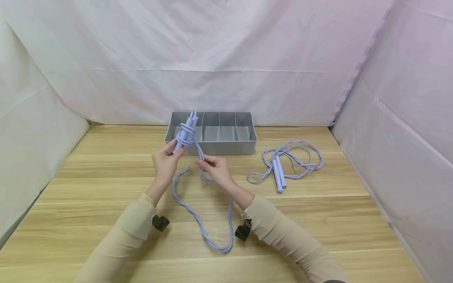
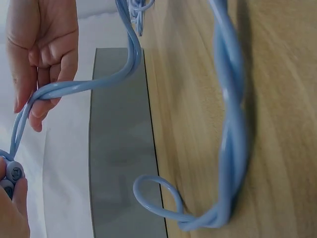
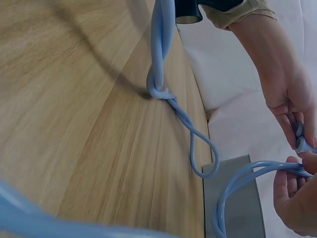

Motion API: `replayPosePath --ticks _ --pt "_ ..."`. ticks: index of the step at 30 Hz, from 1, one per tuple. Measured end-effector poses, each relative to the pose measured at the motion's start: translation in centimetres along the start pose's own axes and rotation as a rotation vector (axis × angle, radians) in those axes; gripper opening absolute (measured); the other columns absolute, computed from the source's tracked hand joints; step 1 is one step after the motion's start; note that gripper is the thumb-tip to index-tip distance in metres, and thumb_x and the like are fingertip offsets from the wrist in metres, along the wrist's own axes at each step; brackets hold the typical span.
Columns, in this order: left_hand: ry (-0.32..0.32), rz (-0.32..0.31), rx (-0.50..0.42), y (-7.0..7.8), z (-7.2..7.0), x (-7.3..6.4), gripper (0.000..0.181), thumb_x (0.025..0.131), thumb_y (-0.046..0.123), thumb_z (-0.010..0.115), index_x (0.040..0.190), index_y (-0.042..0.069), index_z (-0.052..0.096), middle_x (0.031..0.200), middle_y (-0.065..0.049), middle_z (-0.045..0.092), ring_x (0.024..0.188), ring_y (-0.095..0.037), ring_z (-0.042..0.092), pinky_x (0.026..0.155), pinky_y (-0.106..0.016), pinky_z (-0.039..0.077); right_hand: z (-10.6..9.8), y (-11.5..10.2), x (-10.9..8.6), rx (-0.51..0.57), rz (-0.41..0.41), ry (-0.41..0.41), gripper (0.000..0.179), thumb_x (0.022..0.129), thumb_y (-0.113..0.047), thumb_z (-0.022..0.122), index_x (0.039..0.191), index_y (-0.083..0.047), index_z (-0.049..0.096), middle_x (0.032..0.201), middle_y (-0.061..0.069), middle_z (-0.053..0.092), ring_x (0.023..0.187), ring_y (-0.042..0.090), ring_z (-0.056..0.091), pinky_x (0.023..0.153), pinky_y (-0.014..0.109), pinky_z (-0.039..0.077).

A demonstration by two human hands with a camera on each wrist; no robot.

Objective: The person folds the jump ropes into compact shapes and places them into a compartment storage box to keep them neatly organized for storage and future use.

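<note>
Near tray [image 1: 226, 147] edge, left fingers [image 1: 172, 145] holding handles [image 1: 188, 133], right fingers [image 1: 209, 158] rope [image 2: 79, 87], roomy tabletop [image 1: 95, 184]

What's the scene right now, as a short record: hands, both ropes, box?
left hand: grips paired handles
right hand: holds the doubled cord leading from them
wrapping: cord looped around the handles
loose length: twisted, below the hands; table contact unclear
second rope: on the table, right of the box, loosely coiled, its handles side by side
box: gray, five compartments, beyond the hands, against the table's back edge
</note>
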State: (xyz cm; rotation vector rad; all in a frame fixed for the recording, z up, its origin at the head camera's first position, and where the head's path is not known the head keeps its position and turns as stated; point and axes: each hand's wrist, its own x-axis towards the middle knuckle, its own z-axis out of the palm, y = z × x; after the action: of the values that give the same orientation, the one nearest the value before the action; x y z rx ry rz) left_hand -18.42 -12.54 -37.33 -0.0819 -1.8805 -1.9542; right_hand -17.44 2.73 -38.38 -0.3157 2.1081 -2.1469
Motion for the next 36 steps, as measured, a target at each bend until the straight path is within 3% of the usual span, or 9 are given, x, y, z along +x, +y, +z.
replayPosePath --ticks 5,9,12,15,17,23,28,31,36 --pt "0.064 0.01 -0.039 0.5 0.1 0.6 0.037 0.077 -0.006 0.066 0.113 -0.006 0.057 0.111 -0.021 0.057 0.102 -0.03 0.058 0.079 -0.022 0.05 1.0 0.1 0.2 -0.035 -0.019 -0.008 0.029 0.083 -0.006 0.064 0.109 0.004 0.061 0.096 0.018 0.066 0.081 0.017 0.064 0.077 0.027 0.053" --pt "0.085 0.037 -0.043 1.0 0.5 0.8 0.037 0.078 -0.005 0.065 0.114 -0.007 0.056 0.113 -0.021 0.057 0.101 -0.028 0.059 0.079 -0.023 0.051 1.2 0.1 0.5 -0.033 -0.042 0.0 0.027 0.083 -0.006 0.064 0.107 0.004 0.062 0.093 0.018 0.067 0.082 0.025 0.065 0.074 0.026 0.054" --pt "0.106 0.143 0.104 1.2 0.5 1.0 0.035 0.077 -0.003 0.067 0.111 -0.006 0.058 0.109 -0.02 0.06 0.095 -0.028 0.063 0.075 -0.018 0.051 0.8 -0.1 0.8 -0.154 -0.17 0.019 0.025 0.084 -0.006 0.063 0.106 0.004 0.063 0.087 0.017 0.068 0.08 0.028 0.065 0.069 0.023 0.054" --pt "0.129 0.272 0.355 1.3 0.1 1.2 0.031 0.076 -0.001 0.07 0.106 -0.006 0.063 0.099 -0.02 0.065 0.075 -0.028 0.067 0.061 -0.01 0.05 0.3 -0.3 1.0 -0.337 -0.33 0.031 0.021 0.085 -0.005 0.062 0.103 0.005 0.065 0.082 0.014 0.067 0.074 0.025 0.064 0.066 0.019 0.053" --pt "0.125 0.363 0.527 1.4 -0.1 1.3 0.03 0.074 0.0 0.071 0.102 -0.006 0.064 0.091 -0.021 0.066 0.06 -0.027 0.064 0.051 -0.013 0.048 -0.1 -0.6 1.3 -0.444 -0.414 0.025 0.018 0.084 -0.004 0.061 0.099 0.006 0.066 0.079 0.013 0.066 0.071 0.021 0.063 0.065 0.018 0.052" --pt "0.019 0.584 0.944 2.1 -0.5 1.5 0.026 0.075 0.007 0.071 0.098 -0.003 0.067 0.068 -0.019 0.066 0.038 -0.022 0.047 0.037 -0.032 0.035 -1.1 -1.3 2.5 -0.645 -0.523 -0.014 0.014 0.082 -0.005 0.063 0.091 0.004 0.069 0.074 0.008 0.064 0.057 0.011 0.052 0.052 0.018 0.044" --pt "-0.109 0.705 1.2 2.3 -0.4 1.5 0.015 0.077 0.003 0.067 0.092 -0.001 0.066 0.068 -0.014 0.066 0.037 -0.021 0.047 0.032 -0.029 0.031 -1.5 -1.5 3.1 -0.754 -0.527 -0.09 0.013 0.084 -0.006 0.061 0.092 0.002 0.069 0.079 0.007 0.064 0.061 0.011 0.051 0.054 0.019 0.043" --pt "-0.212 0.761 1.276 2.2 -0.6 1.4 0.019 0.072 -0.007 0.064 0.09 -0.003 0.065 0.077 -0.014 0.068 0.043 -0.022 0.055 0.032 -0.027 0.034 -1.6 -1.2 3.3 -0.813 -0.544 -0.097 0.013 0.084 -0.006 0.062 0.092 0.002 0.069 0.082 0.007 0.066 0.068 0.014 0.057 0.06 0.022 0.047" --pt "-0.358 0.845 1.299 1.4 -1.4 1.5 0.027 0.067 -0.013 0.063 0.091 -0.003 0.067 0.082 -0.014 0.069 0.055 -0.025 0.061 0.035 -0.028 0.039 -1.4 -0.4 3.4 -0.907 -0.611 -0.064 0.014 0.083 -0.008 0.063 0.093 0.0 0.069 0.085 0.008 0.068 0.078 0.018 0.061 0.071 0.024 0.05"
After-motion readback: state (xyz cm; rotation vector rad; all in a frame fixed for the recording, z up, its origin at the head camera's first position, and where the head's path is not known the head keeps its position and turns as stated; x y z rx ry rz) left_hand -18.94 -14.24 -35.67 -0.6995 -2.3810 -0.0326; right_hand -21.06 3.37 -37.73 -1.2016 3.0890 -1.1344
